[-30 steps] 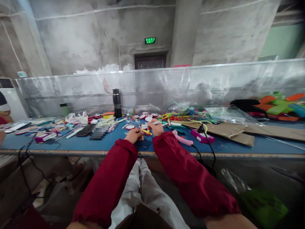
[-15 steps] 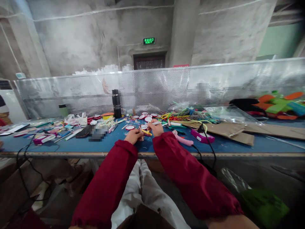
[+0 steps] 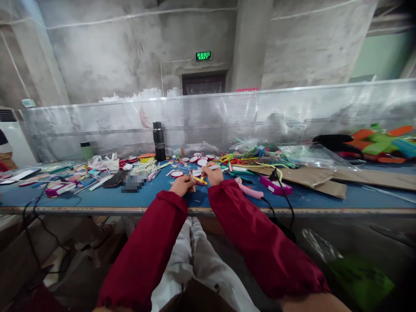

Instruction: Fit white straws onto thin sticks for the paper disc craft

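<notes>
My left hand (image 3: 182, 186) is closed, pinching a thin, flat, light brown stick (image 3: 193, 184) that stands roughly upright. To its right, my right hand (image 3: 213, 175) is closed around a slim white pen-like tool (image 3: 214, 167), its tip pointing toward the left hand. Between the two hands a small yellow piece (image 3: 201, 180) shows; whether a finger touches it I cannot tell. Just beyond the left hand lies a round white disc with a red rim (image 3: 177, 173). More such discs (image 3: 202, 162) are spread behind my hands.
A black bottle (image 3: 159, 141) stands at the back of the blue table (image 3: 130, 200). Right of my hands lie a pink corded tool (image 3: 250, 191), a purple box (image 3: 276, 186), tangled coloured strands (image 3: 260, 157) and cardboard (image 3: 308, 176). A phone (image 3: 114, 179) and mixed craft pieces fill the left.
Almost nothing differs. Both hands keep their places and their holds, with at most a tiny shift of the right fingers.
</notes>
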Motion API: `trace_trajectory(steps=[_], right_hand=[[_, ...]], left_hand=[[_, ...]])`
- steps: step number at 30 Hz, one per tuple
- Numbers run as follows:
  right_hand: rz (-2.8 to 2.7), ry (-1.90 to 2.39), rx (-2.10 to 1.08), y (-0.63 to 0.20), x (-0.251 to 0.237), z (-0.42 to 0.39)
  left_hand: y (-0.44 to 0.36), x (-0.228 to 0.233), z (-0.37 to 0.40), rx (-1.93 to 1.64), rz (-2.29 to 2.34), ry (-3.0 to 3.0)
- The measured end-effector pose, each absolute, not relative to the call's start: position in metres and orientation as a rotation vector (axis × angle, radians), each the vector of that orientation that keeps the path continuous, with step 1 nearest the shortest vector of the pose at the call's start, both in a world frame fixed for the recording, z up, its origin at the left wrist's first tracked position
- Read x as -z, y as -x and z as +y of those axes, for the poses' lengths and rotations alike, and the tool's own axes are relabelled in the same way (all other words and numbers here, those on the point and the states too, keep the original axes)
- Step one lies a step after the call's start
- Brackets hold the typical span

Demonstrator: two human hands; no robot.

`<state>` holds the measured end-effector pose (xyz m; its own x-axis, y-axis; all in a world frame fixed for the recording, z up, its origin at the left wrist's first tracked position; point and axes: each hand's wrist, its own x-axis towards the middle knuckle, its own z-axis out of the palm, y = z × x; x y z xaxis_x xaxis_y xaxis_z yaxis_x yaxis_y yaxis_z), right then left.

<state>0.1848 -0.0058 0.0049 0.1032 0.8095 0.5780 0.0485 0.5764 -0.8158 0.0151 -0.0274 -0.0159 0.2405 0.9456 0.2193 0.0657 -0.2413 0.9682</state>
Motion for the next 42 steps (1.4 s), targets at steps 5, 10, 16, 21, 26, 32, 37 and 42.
trace_trajectory(steps=[5, 10, 16, 21, 26, 32, 37, 42], right_hand=[[-1.395, 0.799, -0.674, -0.1840, -0.0053, -0.0071], [-1.416, 0.789, -0.684, -0.1828, -0.0044, -0.0076], [-1.413, 0.813, -0.680, -0.1826, -0.0009, -0.0024], [-1.436, 0.788, -0.695, -0.1815, 0.0007, 0.0003], [-1.466, 0.796, -0.690, -0.1811, 0.0010, 0.0000], [-1.459, 0.760, -0.693, -0.1801, 0.0010, -0.0025], [-1.445, 0.758, -0.680, -0.1800, -0.0008, -0.0042], [-1.406, 0.813, -0.661, -0.1819, -0.0031, -0.0051]], left_hand=[[-0.0157, 0.0162, -0.0282, -1.167, 0.989, -1.551], [-0.0153, 0.0146, -0.0291, -1.154, 0.990, -1.555], [-0.0156, 0.0136, -0.0295, -1.150, 0.997, -1.553], [-0.0153, 0.0141, -0.0293, -1.142, 0.996, -1.558], [-0.0154, 0.0144, -0.0290, -1.143, 1.002, -1.567], [-0.0166, 0.0125, -0.0312, -1.140, 1.017, -1.548], [-0.0175, 0.0110, -0.0341, -1.167, 1.009, -1.541], [-0.0165, 0.0097, -0.0357, -1.147, 0.997, -1.558]])
